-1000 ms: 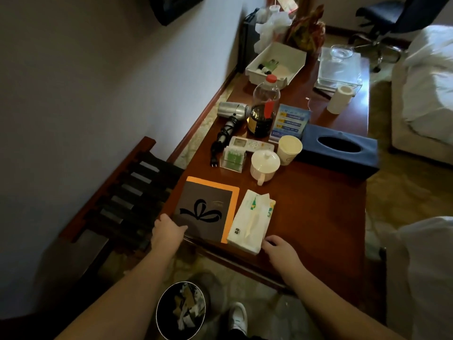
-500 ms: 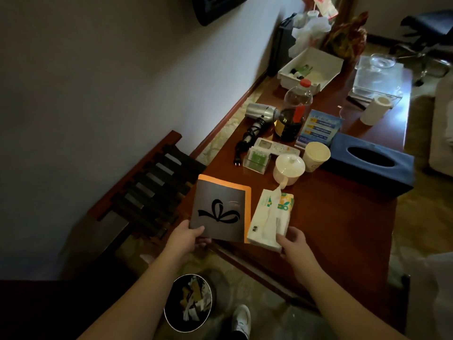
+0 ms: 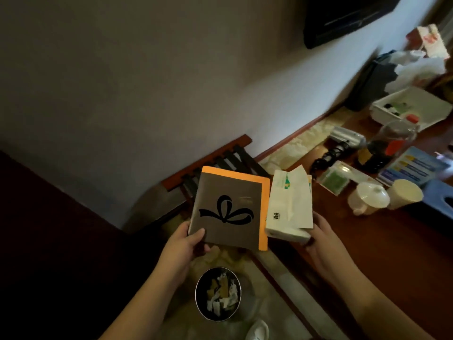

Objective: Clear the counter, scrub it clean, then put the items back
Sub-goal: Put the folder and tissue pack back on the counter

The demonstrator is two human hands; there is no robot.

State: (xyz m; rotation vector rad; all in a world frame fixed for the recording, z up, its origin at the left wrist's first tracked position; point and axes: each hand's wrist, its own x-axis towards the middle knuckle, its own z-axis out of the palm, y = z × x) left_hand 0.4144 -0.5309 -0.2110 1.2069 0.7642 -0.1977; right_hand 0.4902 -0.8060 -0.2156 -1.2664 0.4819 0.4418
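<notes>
My left hand (image 3: 184, 244) grips the near corner of a grey card with a black bow and orange border (image 3: 230, 209), lifted off the dark wooden counter (image 3: 382, 246) and held over the floor. A white tissue pack (image 3: 289, 207) with a loose sheet sticking up is held by my right hand (image 3: 323, 239) from below, just above the counter's left end. On the counter behind stand a lidded white cup (image 3: 370, 198), a paper cup (image 3: 405, 193), a dark bottle with a red cap (image 3: 384, 148), a hair dryer (image 3: 344, 139) and a small green box (image 3: 334, 179).
A round waste bin (image 3: 218, 294) with paper scraps stands on the floor below my hands. A slatted wooden rack (image 3: 215, 165) sits against the wall left of the counter. A white tray (image 3: 411, 107), a blue leaflet (image 3: 411, 166) and a blue tissue box (image 3: 441, 197) lie farther right.
Both hands have lifted their items off the counter and carried them leftward, toward the rack. My view has swung left and down.
</notes>
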